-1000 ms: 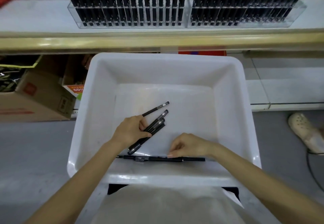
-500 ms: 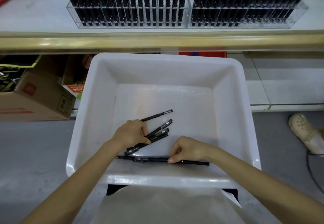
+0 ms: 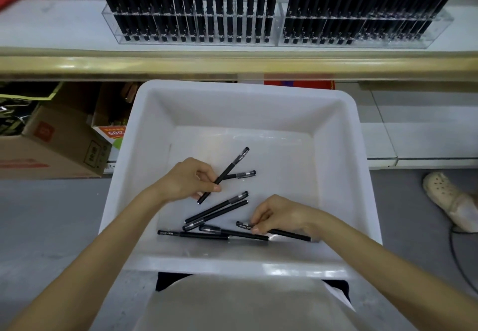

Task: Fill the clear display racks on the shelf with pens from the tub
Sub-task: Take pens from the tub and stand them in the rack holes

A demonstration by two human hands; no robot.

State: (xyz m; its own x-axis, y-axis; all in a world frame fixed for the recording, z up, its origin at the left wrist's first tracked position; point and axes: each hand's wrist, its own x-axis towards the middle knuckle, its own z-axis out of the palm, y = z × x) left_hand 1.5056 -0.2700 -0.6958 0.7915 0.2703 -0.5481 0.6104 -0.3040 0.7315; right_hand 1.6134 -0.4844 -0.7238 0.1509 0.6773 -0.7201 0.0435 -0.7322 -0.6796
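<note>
As the head camera looks down: both hands are inside the tub (image 3: 336, 134), which stands below the shelf (image 3: 51, 25).
Left hand (image 3: 186, 180): fingers curled, it pinches the raised pen (image 3: 227, 172) near the lower end; the pen points up and to the right.
Second pen (image 3: 243, 174): it lies across behind the raised pen with one end at the left fingers; I cannot tell if it is held.
Right hand (image 3: 282, 214): fingers curled narrow, the tips pinch the right pen (image 3: 284, 233) near its cap, low on the tub floor.
Pen pair (image 3: 219, 207): two pens side by side, slanted, between the hands, touching no hand.
Front pens (image 3: 207, 233): two more lie almost flat along the near wall, one crossing a little over the other.
Left rack (image 3: 191, 38): clear, on the shelf, full of upright black pens.
Right rack (image 3: 362, 40): just beside it, also packed with pens.
Box (image 3: 51, 149): cardboard, on the floor left of the tub.
Shoe (image 3: 445, 196): pale, on the floor at the right.
</note>
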